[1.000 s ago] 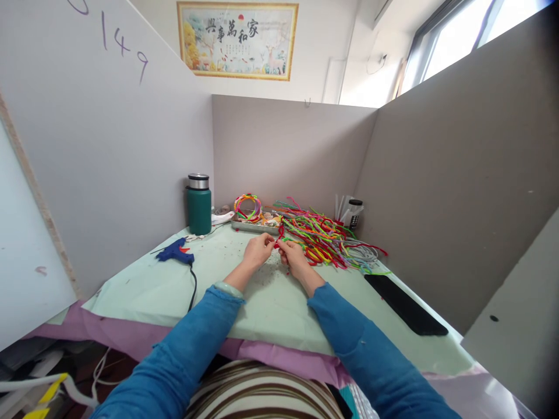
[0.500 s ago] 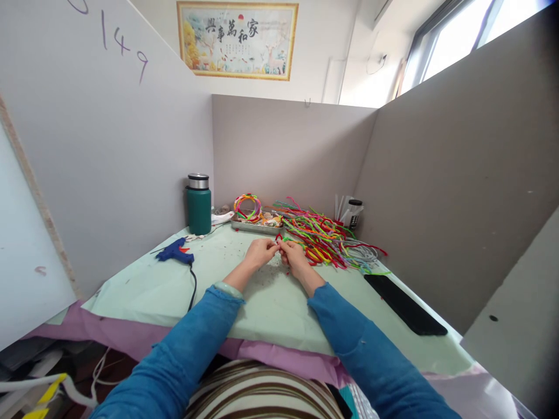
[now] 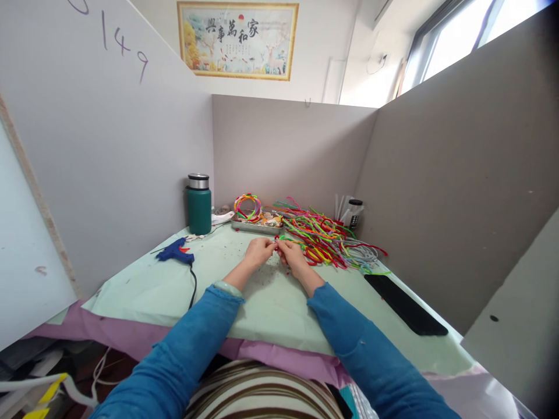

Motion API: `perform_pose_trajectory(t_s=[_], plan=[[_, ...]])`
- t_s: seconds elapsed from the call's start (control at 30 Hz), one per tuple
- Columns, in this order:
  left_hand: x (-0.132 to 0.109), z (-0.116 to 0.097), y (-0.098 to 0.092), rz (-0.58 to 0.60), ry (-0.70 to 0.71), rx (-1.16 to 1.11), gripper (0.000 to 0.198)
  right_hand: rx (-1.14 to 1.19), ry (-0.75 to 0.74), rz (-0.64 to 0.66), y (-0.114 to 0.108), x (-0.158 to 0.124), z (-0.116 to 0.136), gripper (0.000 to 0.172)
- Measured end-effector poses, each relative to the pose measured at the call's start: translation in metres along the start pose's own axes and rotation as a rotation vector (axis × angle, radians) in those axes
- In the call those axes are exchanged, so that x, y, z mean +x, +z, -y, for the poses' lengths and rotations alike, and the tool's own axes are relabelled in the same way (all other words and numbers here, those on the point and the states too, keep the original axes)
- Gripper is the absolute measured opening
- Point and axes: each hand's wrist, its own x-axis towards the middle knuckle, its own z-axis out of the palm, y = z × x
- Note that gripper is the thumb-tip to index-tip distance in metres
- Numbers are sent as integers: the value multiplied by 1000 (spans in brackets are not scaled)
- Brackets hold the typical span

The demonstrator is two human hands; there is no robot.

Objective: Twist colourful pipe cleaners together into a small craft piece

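Note:
My left hand [image 3: 260,251] and my right hand [image 3: 292,255] meet above the middle of the table, fingertips pinched together. Between them shows a small red piece of pipe cleaner [image 3: 276,237], mostly hidden by the fingers. Both hands are closed on it. Just beyond the right hand lies a large tangled heap of coloured pipe cleaners [image 3: 323,233]. Behind the left hand stands a shallow metal tray [image 3: 255,227] holding small pieces, with a ring of twisted coloured pipe cleaners [image 3: 236,205] on it.
A blue glue gun [image 3: 174,251] with a black cord lies at the left, near a green bottle [image 3: 199,210]. A black flat pad [image 3: 404,304] rests at the right. A clear container with a black lid [image 3: 354,214] stands behind the heap. Grey partitions [image 3: 288,145] enclose the table.
The red loop that stood up above the fingertips now shows smaller and lower between them. Both hands have shifted very slightly left; the other things have not moved.

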Motion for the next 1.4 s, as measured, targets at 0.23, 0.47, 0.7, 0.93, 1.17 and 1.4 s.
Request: perform_pose_trajectory(t_s=[0.23, 0.47, 0.7, 0.93, 1.17, 1.4], plan=[[1, 1, -4, -85, -105, 18, 37, -83, 59, 132, 1, -3, -2, 29], [1, 2, -3, -77, -87, -27, 37, -127, 8, 65, 2, -2, -1, 24], [-2, -4, -5, -65, -74, -47, 35, -163, 111, -87, -1, 4, -8, 24], [-4, -7, -6, -25, -5, -65, 35, -157, 194, -56, -1, 2, -7, 27], [0, 0, -3, -79, -71, -16, 38, 47, 171, 1, -3, 2, -4, 22], [0, 2, -5, -67, -104, 29, 41, 207, 7, 38, 1, -1, 7, 28]])
